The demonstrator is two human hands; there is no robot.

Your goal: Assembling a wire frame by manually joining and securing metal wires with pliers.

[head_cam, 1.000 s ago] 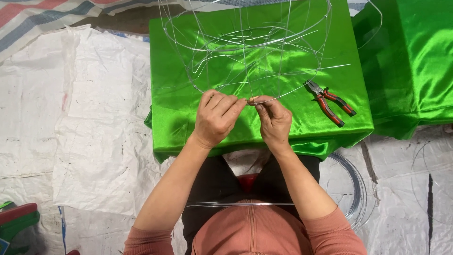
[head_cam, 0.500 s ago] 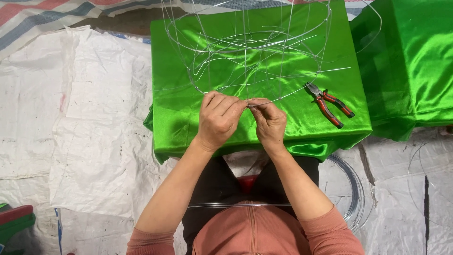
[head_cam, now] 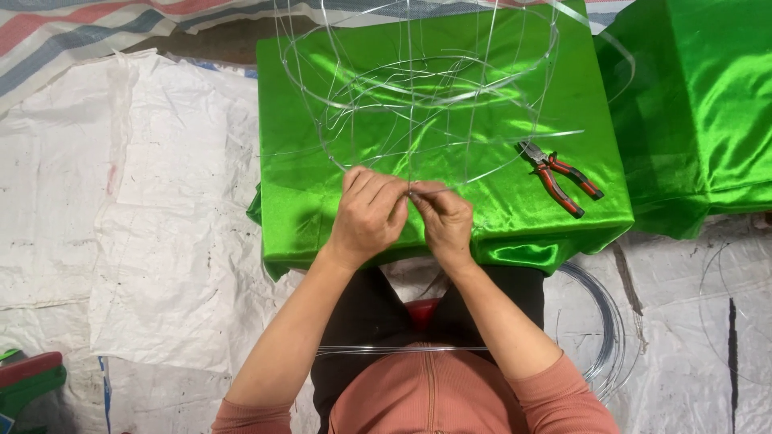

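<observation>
Head view: both hands meet at the near rim of a wire frame (head_cam: pixel 418 88) standing on the green-draped bench (head_cam: pixel 297 201). Left hand (head_cam: pixel 368 215) and right hand (head_cam: pixel 442 221) pinch its wire, fingertips touching (red-handled pliers (head_cam: pixel 559 166) lie just right).

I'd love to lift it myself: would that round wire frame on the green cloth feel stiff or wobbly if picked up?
Probably light: the wire frame is only thin strands with open space between. Likely springy rather than rigid, since its hoops look slender and slightly uneven. It could roll on its round hoops if pushed; the left hand and right hand pinch it at one joint.
</observation>
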